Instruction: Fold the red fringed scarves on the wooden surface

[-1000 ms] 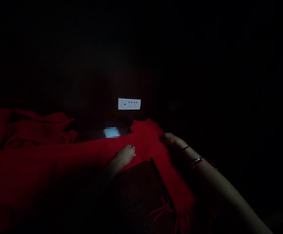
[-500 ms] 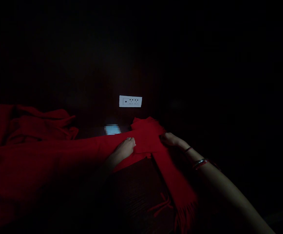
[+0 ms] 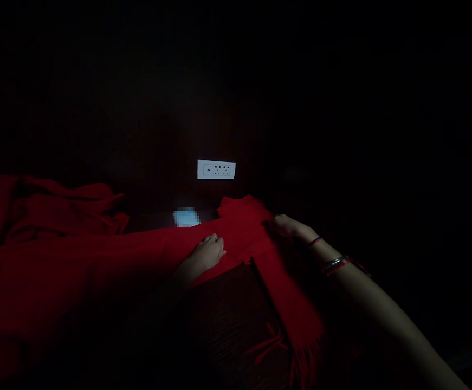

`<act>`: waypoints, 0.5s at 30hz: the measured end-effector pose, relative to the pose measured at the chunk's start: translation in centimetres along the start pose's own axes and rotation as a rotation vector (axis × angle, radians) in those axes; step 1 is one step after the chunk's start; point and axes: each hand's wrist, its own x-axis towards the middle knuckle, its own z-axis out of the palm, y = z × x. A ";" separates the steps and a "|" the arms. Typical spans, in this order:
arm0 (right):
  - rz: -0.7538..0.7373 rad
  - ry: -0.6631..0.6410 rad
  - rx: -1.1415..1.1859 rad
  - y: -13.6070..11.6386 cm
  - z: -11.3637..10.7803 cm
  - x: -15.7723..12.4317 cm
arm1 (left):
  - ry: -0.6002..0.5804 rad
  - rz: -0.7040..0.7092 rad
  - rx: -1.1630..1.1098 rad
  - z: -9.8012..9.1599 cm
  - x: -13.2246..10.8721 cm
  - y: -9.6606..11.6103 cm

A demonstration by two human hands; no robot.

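Observation:
A long red cloth [image 3: 138,249] with fringed ends runs across a dark surface, and one end hangs down at the right. My left hand [image 3: 212,251] rests on its middle part with the fingers curled together; shadow hides whether cloth is pinched in them. At the cloth's right edge, my right hand [image 3: 284,225] is bent over the red fabric, its fingertips lost in the dark. Bracelets circle the right wrist and forearm.
On the dark wall ahead is a white socket plate [image 3: 216,169]. A small pale-blue blurred item [image 3: 186,217] lies behind the cloth. More bunched red fabric [image 3: 65,208] is at the left. Dark wood grain shows on the surface [image 3: 227,319].
My left hand has shifted slightly down and left over the cloth. My right hand has moved a little up and left. The cloth between them has changed only slightly.

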 end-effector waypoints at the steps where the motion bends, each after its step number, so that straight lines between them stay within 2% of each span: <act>1: 0.005 -0.008 -0.002 -0.2 0.5 -0.1 | -0.036 -0.014 0.014 0.2 -0.1 0.0; 5: 0.005 0.016 0.006 -0.1 1.6 -0.5 | -0.128 -0.117 0.017 0.3 -0.3 0.0; 8: 0.001 0.054 -0.017 0.1 0.5 0.3 | -0.264 -0.153 -0.032 -0.6 -0.2 -0.6; 10: -0.008 0.148 -0.037 -0.3 -0.8 1.8 | -0.203 -0.191 -0.025 -1.4 0.0 -1.8; 12: -0.065 0.240 -0.056 -1.4 -2.0 3.8 | -0.030 -0.281 0.039 -2.1 0.2 -3.5; 14: -0.157 0.264 -0.076 -2.8 -2.7 6.0 | 0.077 -0.383 0.095 -2.6 0.3 -5.6; 15: -0.206 0.253 -0.081 -3.4 -2.9 7.0 | 0.085 -0.424 0.104 -2.7 0.2 -6.6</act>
